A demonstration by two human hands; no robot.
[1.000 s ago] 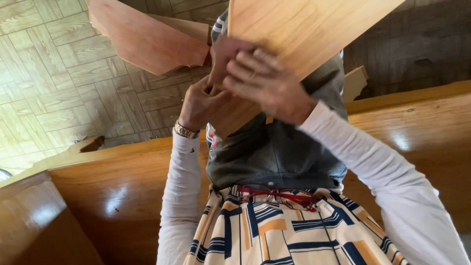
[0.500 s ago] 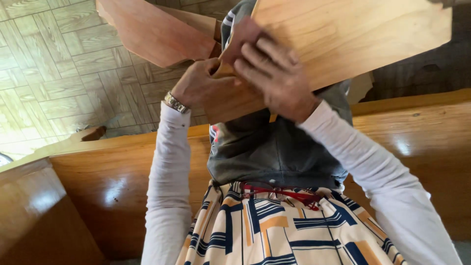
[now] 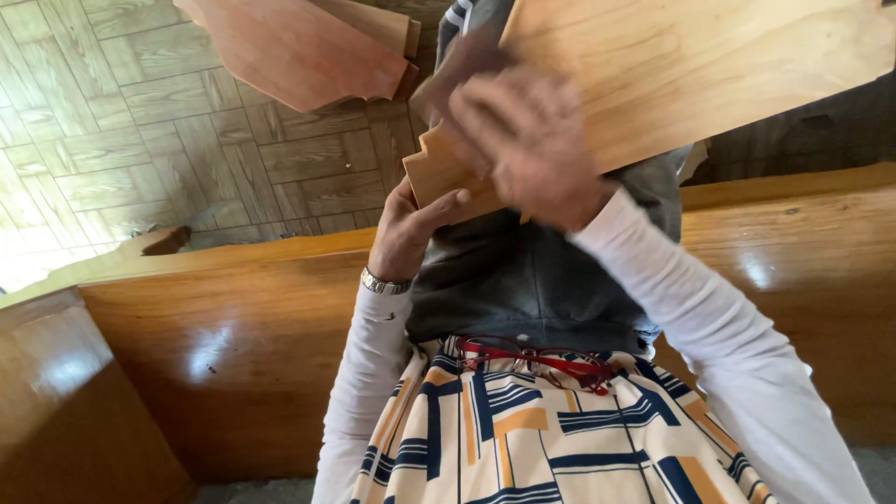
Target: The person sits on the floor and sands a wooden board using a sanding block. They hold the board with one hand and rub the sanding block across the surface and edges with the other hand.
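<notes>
Parquet floor fills the upper left of your view, and a long glossy wooden bench back runs across the middle, below your arms. Against your chest you hold a pale wooden board with a stepped, notched end. Its long axis runs from that notched end near the centre of the view up and away to your right, out past the frame's edge.

Your left hand comes up from below and grips the notched end — the thumb lies over the front face, while the fingers are hidden behind the wood, so it looks pinched around the end. Your right hand lies on the board's front face just above the left, fingers spread flat; it is motion-blurred, and you cannot tell whether it presses or only rests there. The two hands sit close together at the same end, so nearly all of the board's length hangs out to the right of both grips.

Beyond the board, upper left, a redder shaped wooden panel stands apart from your hands. Red-framed glasses hang on your patterned garment below.
</notes>
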